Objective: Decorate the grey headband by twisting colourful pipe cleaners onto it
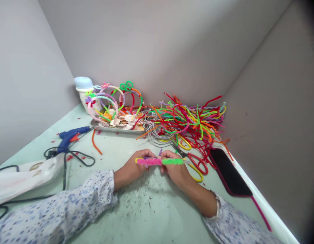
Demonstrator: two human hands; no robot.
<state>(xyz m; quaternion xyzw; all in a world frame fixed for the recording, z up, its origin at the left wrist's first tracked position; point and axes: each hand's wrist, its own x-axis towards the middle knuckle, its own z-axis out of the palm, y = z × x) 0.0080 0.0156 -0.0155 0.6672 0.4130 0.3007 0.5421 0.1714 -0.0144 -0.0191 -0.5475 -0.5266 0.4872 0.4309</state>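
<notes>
Close together over the middle of the table, both hands hold a headband point(149, 162) wrapped in fuzzy pipe cleaner, seen nearly edge-on. Its wrapping is pink on the left and green on the right, with a bit of yellow at the left end. My left hand point(133, 168) is closed around the pink side. My right hand point(175, 171) is closed behind the green side, its fingers bent inward. Small purple pipe cleaner ends point(160, 151) poke up between the fingertips; which hand pinches them I cannot tell.
Behind are a metal tray point(118, 129) of shells with decorated headbands point(103, 107), a white jar point(85, 96) and piled pipe cleaners point(187, 118). Scissors point(199, 164) and a phone point(231, 173) lie right. A blue glue gun point(70, 135), its cord, and a plastic bag point(32, 173) are left.
</notes>
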